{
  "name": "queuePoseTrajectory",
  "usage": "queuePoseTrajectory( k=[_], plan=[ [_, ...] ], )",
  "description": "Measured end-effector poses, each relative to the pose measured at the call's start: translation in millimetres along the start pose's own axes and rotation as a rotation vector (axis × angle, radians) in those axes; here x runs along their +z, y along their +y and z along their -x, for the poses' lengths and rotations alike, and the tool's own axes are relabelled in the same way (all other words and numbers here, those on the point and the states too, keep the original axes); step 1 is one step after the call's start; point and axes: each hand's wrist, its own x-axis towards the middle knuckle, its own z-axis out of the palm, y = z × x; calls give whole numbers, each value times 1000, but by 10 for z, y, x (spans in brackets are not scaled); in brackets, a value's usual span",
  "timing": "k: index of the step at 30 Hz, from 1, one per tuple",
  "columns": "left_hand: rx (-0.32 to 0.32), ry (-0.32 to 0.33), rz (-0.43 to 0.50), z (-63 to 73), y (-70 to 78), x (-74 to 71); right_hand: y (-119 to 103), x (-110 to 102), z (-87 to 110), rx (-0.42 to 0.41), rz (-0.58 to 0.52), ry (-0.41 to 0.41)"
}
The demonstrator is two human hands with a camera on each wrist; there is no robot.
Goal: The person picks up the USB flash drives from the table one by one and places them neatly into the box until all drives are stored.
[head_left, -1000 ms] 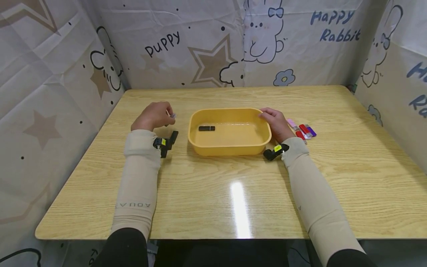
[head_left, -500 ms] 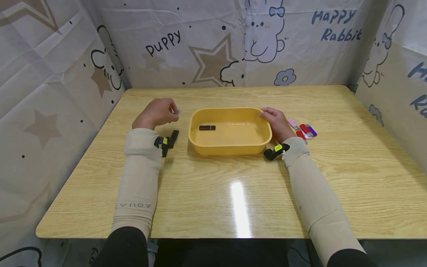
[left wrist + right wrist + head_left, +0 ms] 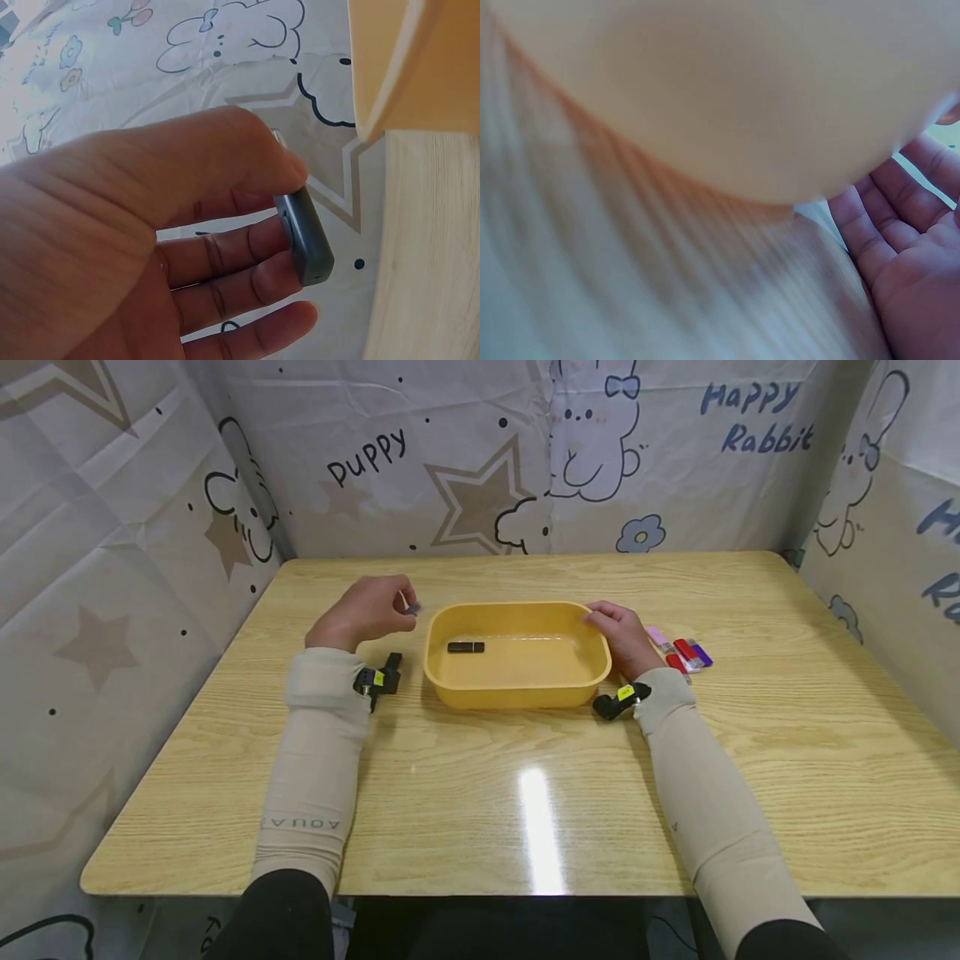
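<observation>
In the head view my left hand is held left of a yellow plastic tray. Between thumb and fingers it pinches a dark grey USB flash drive, a slim stick whose other end lies partly behind the thumb. My right hand grips the tray's right rim, thumb over the inner side and fingers outside; the right wrist view has those fingers against the tray wall. Inside the tray, toward its left, lies a small black stick with a pale band.
Right of my right hand several small sticks lie together, among them a pink one, a red one and a purple one. The wooden table is bordered by printed cloth walls at the back and sides.
My left hand has risen slightly and moved right toward the tray with the flash drive in its fingers. The right hand and the tray have stayed in place.
</observation>
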Motion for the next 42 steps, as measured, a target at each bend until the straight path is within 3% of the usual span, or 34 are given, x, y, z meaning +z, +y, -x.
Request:
queuePoseTrajectory(
  k=[8,31,42],
  plan=[
    [59,-6,-11,-22,77,1,10,-8,-5,3,-9,-6],
    [154,-15,-7,-81,306,86,3,1,13,10,-20,-14],
    [199,-69,13,-123,372,177,-2,-3,15,2,3,-21]
  ],
)
